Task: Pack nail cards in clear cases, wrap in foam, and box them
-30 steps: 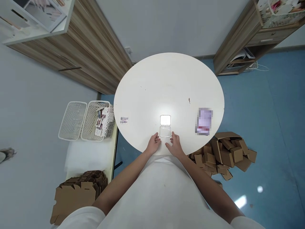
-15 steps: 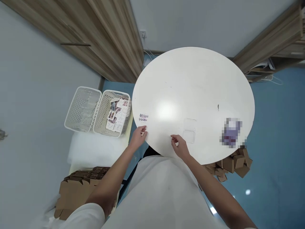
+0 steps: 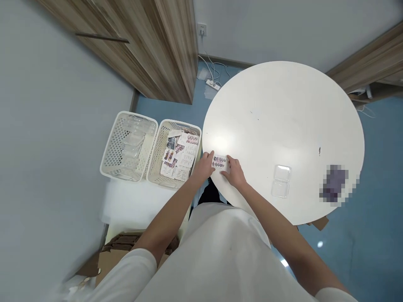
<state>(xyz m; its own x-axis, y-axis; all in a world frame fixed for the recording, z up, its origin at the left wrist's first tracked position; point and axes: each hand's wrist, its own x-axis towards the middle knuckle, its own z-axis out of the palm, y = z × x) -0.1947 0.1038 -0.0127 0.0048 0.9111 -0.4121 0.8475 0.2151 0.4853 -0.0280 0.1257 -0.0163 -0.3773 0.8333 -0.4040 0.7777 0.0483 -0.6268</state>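
Observation:
A small white card [image 3: 219, 162] with two rows of shiny purplish pieces is between my hands at the near left edge of the round white table [image 3: 283, 105]. My left hand [image 3: 203, 167] grips its left end, thumb below and fingers above. On the card's right end, my right hand [image 3: 235, 173] closes with thumb and fingers. Further right on the table lies an open clear plastic clamshell case [image 3: 282, 173], its two halves unfolded.
Left of the table, a white basket [image 3: 154, 167] holds similar cards; another white basket [image 3: 105, 163] beside it holds clear plastic cases. Folded brown cardboard [image 3: 110, 262] is stacked at lower left. A blurred purple item [image 3: 334, 183] lies at the table's right. A power strip [image 3: 213, 85] is on the floor.
My right hand has moved left to the card, and my left hand has come onto its other end. The view has shifted left, bringing the baskets closer to the middle.

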